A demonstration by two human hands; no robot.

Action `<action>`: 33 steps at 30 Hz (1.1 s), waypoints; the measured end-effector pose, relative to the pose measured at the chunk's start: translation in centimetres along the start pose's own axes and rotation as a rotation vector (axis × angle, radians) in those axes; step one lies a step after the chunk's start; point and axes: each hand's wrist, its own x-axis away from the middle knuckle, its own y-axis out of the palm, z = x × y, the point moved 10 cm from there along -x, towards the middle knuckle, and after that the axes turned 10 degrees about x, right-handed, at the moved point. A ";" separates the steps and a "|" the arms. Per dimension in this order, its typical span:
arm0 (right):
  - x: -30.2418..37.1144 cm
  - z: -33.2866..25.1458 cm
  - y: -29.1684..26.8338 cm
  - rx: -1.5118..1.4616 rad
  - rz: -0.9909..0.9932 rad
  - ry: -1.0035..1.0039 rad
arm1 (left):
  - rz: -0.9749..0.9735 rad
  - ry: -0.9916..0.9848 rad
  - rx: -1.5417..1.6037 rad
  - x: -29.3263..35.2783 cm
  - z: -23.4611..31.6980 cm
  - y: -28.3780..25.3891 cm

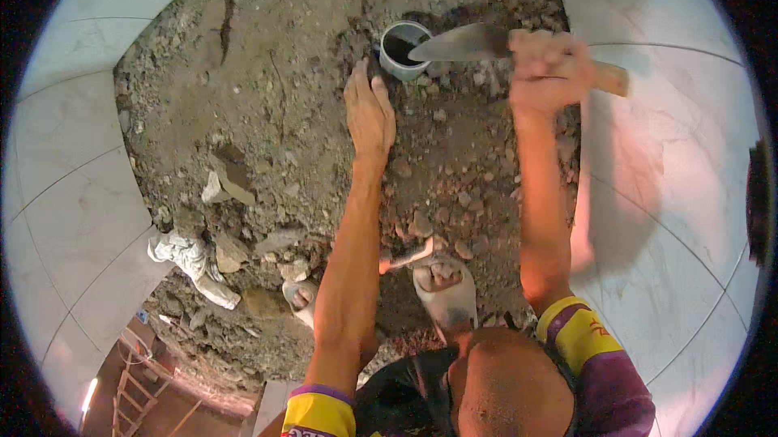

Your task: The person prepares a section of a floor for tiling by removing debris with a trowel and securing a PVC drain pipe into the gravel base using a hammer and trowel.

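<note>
A short grey pipe end point(389, 56) stands up out of stony dirt, its round mouth dark inside. My right hand point(551, 71) is wrapped round the wooden handle of a trowel point(466, 42). The trowel's blade points left, and its tip lies over the pipe's rim. My left hand point(370, 113) rests palm down on the dirt just below the pipe's left side, fingers stretched forward with nothing held in them. Whether its fingertips touch the pipe is hard to tell.
Pale tiled walls point(81, 129) flank the dirt on both sides. Broken stones point(232, 174) and a crumpled white cloth or bag point(193, 263) lie at left. A small hand tool point(409, 255) lies before my sandalled feet point(446, 287). A ladder point(134, 396) shows at lower left.
</note>
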 end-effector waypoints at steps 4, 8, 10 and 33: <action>1.1 -3.5 -6.0 0.257 -0.004 -0.169 | -0.136 -0.077 -0.116 1.1 -1.4 3.0; 1.1 6.6 -9.8 0.391 0.371 0.075 | 0.078 0.225 -0.244 0.2 1.4 4.1; 3.0 7.6 -11.4 0.149 0.296 0.161 | 0.047 0.158 -0.242 0.4 0.5 4.4; 16.3 -0.4 0.9 0.458 0.217 -0.004 | 0.269 -0.265 0.247 6.2 2.9 3.7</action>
